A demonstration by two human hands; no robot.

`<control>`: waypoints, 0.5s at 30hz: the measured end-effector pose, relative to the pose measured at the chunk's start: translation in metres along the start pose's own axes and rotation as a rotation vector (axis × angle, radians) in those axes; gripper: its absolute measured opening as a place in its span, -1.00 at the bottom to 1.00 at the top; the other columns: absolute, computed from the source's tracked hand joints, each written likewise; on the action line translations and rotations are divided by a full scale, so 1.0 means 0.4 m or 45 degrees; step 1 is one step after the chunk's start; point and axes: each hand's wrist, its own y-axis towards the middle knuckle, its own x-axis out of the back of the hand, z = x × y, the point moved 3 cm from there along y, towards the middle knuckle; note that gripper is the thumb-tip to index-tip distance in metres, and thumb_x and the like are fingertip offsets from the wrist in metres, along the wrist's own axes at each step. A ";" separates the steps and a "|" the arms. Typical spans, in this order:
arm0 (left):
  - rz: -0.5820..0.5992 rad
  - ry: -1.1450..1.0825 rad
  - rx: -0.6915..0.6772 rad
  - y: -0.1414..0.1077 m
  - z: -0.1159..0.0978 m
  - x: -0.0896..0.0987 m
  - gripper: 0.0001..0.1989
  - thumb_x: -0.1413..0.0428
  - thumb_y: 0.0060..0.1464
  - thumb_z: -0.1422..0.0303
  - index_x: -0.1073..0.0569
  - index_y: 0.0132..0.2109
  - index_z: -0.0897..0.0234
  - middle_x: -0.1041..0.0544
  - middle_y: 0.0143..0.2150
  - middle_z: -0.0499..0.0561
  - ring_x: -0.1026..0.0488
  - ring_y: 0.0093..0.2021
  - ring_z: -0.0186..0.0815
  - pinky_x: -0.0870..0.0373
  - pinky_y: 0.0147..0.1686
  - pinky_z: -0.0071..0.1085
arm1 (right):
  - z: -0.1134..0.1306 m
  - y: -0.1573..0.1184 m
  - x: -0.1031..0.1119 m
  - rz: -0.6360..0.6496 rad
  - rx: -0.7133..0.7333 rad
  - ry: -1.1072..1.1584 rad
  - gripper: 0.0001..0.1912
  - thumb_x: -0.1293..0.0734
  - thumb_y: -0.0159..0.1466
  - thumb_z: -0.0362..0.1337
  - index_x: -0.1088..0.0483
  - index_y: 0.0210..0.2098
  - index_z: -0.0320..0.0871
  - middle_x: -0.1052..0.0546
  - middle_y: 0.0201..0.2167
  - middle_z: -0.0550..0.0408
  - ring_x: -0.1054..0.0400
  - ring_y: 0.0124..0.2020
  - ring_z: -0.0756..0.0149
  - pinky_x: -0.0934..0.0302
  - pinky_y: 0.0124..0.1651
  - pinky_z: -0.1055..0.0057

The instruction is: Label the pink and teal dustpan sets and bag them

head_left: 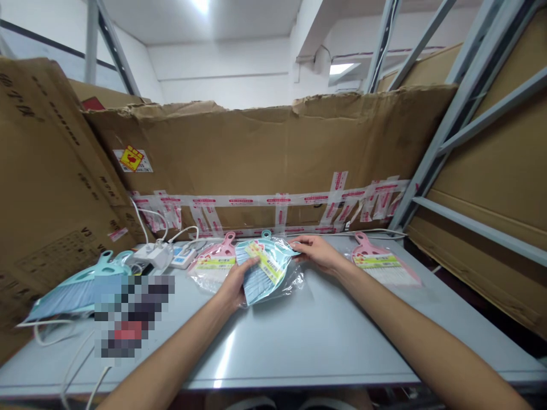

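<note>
Both my hands are at the middle of the grey table [299, 341]. My left hand [237, 282] grips the lower side of a light blue hand broom [262, 273], which is in a clear plastic bag and has a yellow label. My right hand [318, 253] pinches the bag's upper right edge. A pink hand broom in a clear bag [213, 267] lies just left of the held one, and another pink broom [384, 262] lies to the right of my right hand. A teal hand broom [74, 293] lies unbagged at the far left, partly hidden by a pixelated patch.
A white power strip [183, 257] and a plug adapter [152, 255] sit at the table's back left, with white cables running around them. Taped cardboard [256, 148] stands along the back edge. Grey metal shelving [453, 131] and flattened cartons stand at the right.
</note>
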 end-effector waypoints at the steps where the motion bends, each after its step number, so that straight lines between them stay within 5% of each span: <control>1: 0.003 0.039 -0.059 0.000 -0.001 0.003 -0.50 -0.46 0.11 0.37 -0.58 0.17 0.36 -0.76 0.06 0.31 -0.75 0.06 0.12 -0.71 0.11 -0.01 | 0.002 -0.002 -0.002 0.007 -0.001 -0.011 -0.68 -0.72 0.16 -0.14 -0.72 -0.19 -0.16 -0.74 -0.20 -0.04 -0.61 -0.28 0.28 -0.61 -0.20 0.40; 9: -0.061 0.125 -0.219 0.010 -0.010 0.019 -0.44 -0.57 -0.04 0.40 -0.59 0.09 0.34 -0.76 0.03 0.30 -0.77 -0.03 0.11 -0.75 0.01 -0.03 | 0.030 -0.014 -0.002 0.044 -0.020 0.008 -0.70 -0.69 0.22 -0.14 -0.68 -0.18 -0.18 -0.73 -0.21 -0.07 -0.65 -0.30 0.24 -0.56 -0.32 0.46; 15: -0.035 0.158 -0.255 0.014 -0.025 0.019 -0.56 -0.49 0.00 0.47 -0.57 0.03 0.31 -0.77 -0.07 0.19 -0.77 -0.05 0.01 -0.75 -0.03 -0.15 | 0.046 -0.012 0.028 -0.029 0.026 -0.072 -0.75 -0.67 0.20 -0.32 -0.66 -0.16 -0.17 -0.72 -0.31 -0.03 -0.65 -0.37 0.24 -0.56 -0.38 0.47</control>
